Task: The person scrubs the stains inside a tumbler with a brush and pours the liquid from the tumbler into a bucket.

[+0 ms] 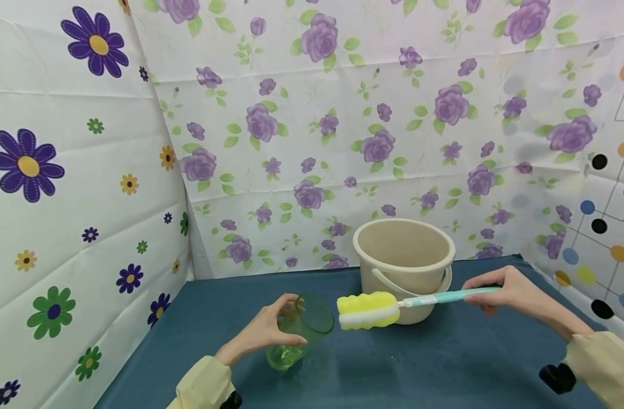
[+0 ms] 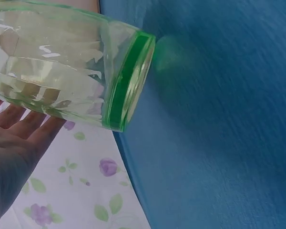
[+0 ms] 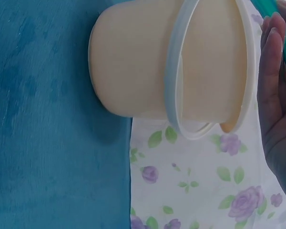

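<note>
Item one, held in the left hand (image 1: 266,325): a transparent green cup (image 1: 308,329), faceted along its sides, with a thick, deeper green base (image 2: 126,86). We find it tilted, mouth up and toward the right; the thumb lies along the near side and the fingers curve about the far side, grasping it. Whether the base touches the cloth we cannot tell. Item two, held in the right hand (image 1: 508,291): a sponge bottle brush, its wavy head (image 1: 368,311) yellow with a white band, its slender handle (image 1: 462,295) teal and white. We note thumb and fingers pinching the handle near its end, the brush nearly level, its head pointing left, near the mouth of the cup but apart from it. Item three: a cream bucket (image 1: 414,275), upright at the far edge of the table, behind the brush, its pale carrying handle (image 3: 174,62) hanging down against the near side. Item four: a dark blue tablecloth (image 1: 434,363), under the bucket. Item five: three hangings, which we list as a rear one (image 1: 271,57) with purple roses, a left one (image 1: 87,227) with daisies, and a right one (image 1: 605,250) with coloured dots joined by lines. Item six: two cream sleeves (image 1: 204,383), one on each arm.
</note>
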The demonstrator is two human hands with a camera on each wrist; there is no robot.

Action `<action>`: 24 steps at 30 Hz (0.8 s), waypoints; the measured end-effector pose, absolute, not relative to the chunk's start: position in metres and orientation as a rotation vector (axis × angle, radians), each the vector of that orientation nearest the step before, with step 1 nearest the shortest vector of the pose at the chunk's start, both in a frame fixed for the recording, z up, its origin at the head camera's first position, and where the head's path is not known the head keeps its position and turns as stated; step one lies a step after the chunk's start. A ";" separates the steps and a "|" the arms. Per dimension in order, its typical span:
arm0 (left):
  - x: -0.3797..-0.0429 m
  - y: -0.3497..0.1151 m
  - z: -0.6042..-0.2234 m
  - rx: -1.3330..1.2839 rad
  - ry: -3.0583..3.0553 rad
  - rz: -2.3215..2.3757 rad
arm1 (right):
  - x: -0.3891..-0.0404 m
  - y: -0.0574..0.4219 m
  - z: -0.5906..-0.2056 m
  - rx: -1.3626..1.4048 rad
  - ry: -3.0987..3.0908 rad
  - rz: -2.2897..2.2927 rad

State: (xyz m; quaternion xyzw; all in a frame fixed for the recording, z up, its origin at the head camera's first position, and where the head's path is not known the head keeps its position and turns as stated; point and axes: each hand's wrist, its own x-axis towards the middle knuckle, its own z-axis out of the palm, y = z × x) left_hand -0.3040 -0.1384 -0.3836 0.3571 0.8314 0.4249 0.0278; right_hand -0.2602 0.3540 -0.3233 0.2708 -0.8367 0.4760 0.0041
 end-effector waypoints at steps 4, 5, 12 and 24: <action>-0.303 -0.133 -0.383 1.161 2.588 1.251 | -0.261 0.351 -0.323 0.861 -2.596 1.517; -0.302 -0.131 -0.382 1.174 2.593 1.229 | -0.261 0.350 -0.323 0.868 -2.590 1.520; -0.300 -0.119 -0.379 1.237 2.589 1.101 | -0.260 0.342 -0.327 0.945 -2.575 1.526; -0.299 -0.110 -0.377 1.266 2.627 0.981 | -0.264 0.326 -0.339 1.025 -2.540 1.503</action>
